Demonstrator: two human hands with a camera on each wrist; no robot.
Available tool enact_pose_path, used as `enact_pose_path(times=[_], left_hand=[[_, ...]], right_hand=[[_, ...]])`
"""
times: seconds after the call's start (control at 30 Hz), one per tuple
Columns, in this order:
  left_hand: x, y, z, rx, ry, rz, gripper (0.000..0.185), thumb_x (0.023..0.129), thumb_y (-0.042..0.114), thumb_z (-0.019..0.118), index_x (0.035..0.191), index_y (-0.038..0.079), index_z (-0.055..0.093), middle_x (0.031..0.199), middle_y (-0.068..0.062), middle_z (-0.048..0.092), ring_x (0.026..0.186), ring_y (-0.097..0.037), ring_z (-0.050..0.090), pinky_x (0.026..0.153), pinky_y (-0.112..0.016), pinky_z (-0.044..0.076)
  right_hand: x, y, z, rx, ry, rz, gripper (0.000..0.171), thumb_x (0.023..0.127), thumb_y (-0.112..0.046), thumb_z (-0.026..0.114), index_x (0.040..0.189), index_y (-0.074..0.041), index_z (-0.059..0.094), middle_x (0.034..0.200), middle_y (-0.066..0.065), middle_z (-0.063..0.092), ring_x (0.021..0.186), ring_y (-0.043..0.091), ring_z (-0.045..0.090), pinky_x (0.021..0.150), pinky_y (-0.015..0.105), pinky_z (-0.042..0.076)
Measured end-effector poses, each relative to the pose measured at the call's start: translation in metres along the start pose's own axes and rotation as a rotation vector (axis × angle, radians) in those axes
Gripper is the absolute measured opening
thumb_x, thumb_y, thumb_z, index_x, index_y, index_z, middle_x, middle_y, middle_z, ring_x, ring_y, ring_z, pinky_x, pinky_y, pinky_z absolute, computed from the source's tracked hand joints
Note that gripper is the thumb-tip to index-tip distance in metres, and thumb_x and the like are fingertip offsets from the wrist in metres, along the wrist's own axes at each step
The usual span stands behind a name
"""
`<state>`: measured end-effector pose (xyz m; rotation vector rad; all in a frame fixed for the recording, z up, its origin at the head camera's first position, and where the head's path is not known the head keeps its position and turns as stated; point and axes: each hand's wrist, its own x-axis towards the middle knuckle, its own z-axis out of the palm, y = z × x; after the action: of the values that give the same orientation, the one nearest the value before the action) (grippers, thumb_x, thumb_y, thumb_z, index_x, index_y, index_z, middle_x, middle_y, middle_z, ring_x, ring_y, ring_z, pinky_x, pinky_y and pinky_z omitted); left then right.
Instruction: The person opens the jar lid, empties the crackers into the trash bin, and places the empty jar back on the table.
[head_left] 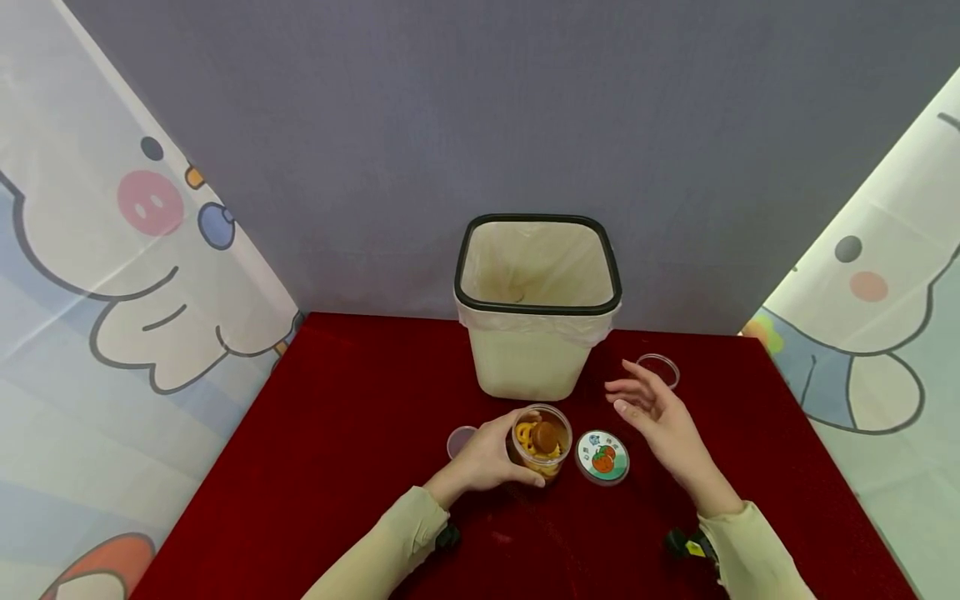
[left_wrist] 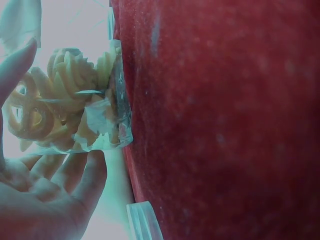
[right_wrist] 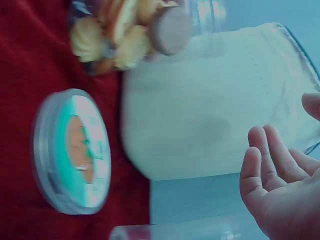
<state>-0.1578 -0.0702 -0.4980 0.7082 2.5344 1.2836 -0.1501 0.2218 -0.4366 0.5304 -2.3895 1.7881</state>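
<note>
My left hand (head_left: pixel 487 457) grips a clear plastic jar (head_left: pixel 546 472), thumb on the near side and fingers round the far side. No lid covers the jar's mouth. Inside are cookies (left_wrist: pixel 70 80), some pretzel-shaped, others ridged, plus a round brown one (head_left: pixel 545 437) on top. To the right of the jar lies a round lid (head_left: pixel 602 457) with a green and white label picturing orange fruit. My right hand (head_left: pixel 667 425) hovers beyond that lid's right side, fingers loosely extended and holding nothing.
A cream bin (head_left: pixel 525 367) with a black rim and plastic liner stands behind the jar. A clear round container (head_left: pixel 677 372) is at the bin's right. Another clear round piece (head_left: pixel 454 440) sits beside my left hand. Red cloth (head_left: pixel 337 467) covers the table, before a grey wall.
</note>
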Motion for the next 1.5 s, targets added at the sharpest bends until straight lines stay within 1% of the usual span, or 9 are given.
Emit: enact_pose_path(times=[0.1, 0.23, 0.4, 0.63, 0.8, 0.93, 1.1, 1.23, 1.5], left_hand=[[0.000, -0.001, 0.001, 0.000, 0.003, 0.003, 0.093, 0.068, 0.048, 0.091, 0.147, 0.027, 0.046, 0.141, 0.010, 0.051, 0.124, -0.011, 0.052, 0.104, -0.037, 0.042], [0.000, -0.002, 0.001, 0.002, 0.009, 0.008, 0.093, 0.068, 0.050, 0.090, 0.146, 0.027, 0.047, 0.140, 0.010, 0.051, 0.123, -0.011, 0.053, 0.103, -0.038, 0.043], [-0.002, -0.001, 0.000, -0.006, 0.006, 0.003, 0.094, 0.067, 0.051, 0.090, 0.147, 0.025, 0.047, 0.140, 0.010, 0.052, 0.122, -0.011, 0.053, 0.103, -0.038, 0.043], [-0.002, 0.000, -0.001, -0.001, 0.003, 0.002, 0.096, 0.067, 0.049, 0.091, 0.148, 0.021, 0.046, 0.140, 0.009, 0.052, 0.122, -0.011, 0.053, 0.103, -0.038, 0.043], [-0.002, 0.001, -0.001, -0.018, 0.006, 0.010, 0.095, 0.068, 0.046, 0.092, 0.147, 0.021, 0.047, 0.138, 0.009, 0.053, 0.121, -0.011, 0.054, 0.102, -0.038, 0.043], [-0.002, 0.001, 0.000, -0.025, 0.007, 0.020, 0.093, 0.068, 0.044, 0.092, 0.146, 0.022, 0.047, 0.137, 0.009, 0.054, 0.120, -0.011, 0.054, 0.102, -0.037, 0.044], [-0.002, 0.002, -0.001, -0.019, 0.010, 0.020, 0.092, 0.068, 0.043, 0.092, 0.146, 0.023, 0.047, 0.137, 0.009, 0.054, 0.119, -0.010, 0.055, 0.101, -0.036, 0.044], [-0.002, 0.003, -0.001, -0.014, 0.007, 0.014, 0.093, 0.068, 0.043, 0.092, 0.147, 0.023, 0.046, 0.137, 0.009, 0.054, 0.120, -0.010, 0.054, 0.102, -0.037, 0.043], [-0.002, 0.001, 0.000, -0.012, -0.001, 0.013, 0.094, 0.068, 0.049, 0.091, 0.146, 0.022, 0.047, 0.138, 0.009, 0.053, 0.120, -0.011, 0.054, 0.101, -0.037, 0.044]], right_hand=[[0.007, -0.011, -0.005, -0.021, 0.003, -0.023, 0.059, 0.101, -0.007, 0.059, 0.153, -0.004, 0.033, 0.123, 0.022, 0.061, 0.108, 0.010, 0.063, 0.083, 0.020, 0.053], [0.018, -0.024, -0.010, -0.060, 0.009, -0.049, 0.058, 0.101, -0.007, 0.059, 0.153, -0.006, 0.033, 0.124, 0.023, 0.061, 0.107, 0.007, 0.063, 0.084, 0.017, 0.051], [0.029, -0.036, -0.015, -0.154, 0.010, -0.073, 0.062, 0.101, -0.010, 0.059, 0.156, -0.012, 0.031, 0.125, 0.019, 0.063, 0.106, 0.003, 0.062, 0.088, 0.012, 0.045], [0.045, -0.049, -0.021, -0.324, 0.019, -0.115, 0.067, 0.101, -0.018, 0.061, 0.158, -0.020, 0.026, 0.126, 0.011, 0.064, 0.103, -0.001, 0.059, 0.080, 0.015, 0.047], [0.057, -0.058, -0.025, -0.380, 0.010, -0.129, 0.068, 0.101, -0.020, 0.061, 0.158, -0.019, 0.025, 0.124, 0.011, 0.065, 0.099, 0.005, 0.061, 0.076, 0.016, 0.047], [0.066, -0.066, -0.026, -0.429, -0.008, -0.117, 0.069, 0.101, -0.023, 0.061, 0.158, -0.016, 0.025, 0.117, 0.010, 0.067, 0.092, 0.014, 0.063, 0.072, 0.018, 0.047], [0.079, -0.078, -0.027, -0.477, -0.056, -0.081, 0.072, 0.102, -0.030, 0.059, 0.159, -0.011, 0.019, 0.107, 0.010, 0.070, 0.083, 0.019, 0.065, 0.071, 0.031, 0.049], [0.088, -0.086, -0.027, -0.491, -0.125, -0.030, 0.076, 0.103, -0.036, 0.055, 0.161, -0.011, 0.011, 0.099, 0.009, 0.070, 0.082, 0.020, 0.065, 0.075, 0.041, 0.048], [0.103, -0.095, -0.029, -0.534, -0.184, 0.058, 0.082, 0.103, -0.048, 0.048, 0.161, -0.009, 0.003, 0.087, 0.011, 0.069, 0.073, 0.018, 0.064, 0.088, 0.048, 0.046]])
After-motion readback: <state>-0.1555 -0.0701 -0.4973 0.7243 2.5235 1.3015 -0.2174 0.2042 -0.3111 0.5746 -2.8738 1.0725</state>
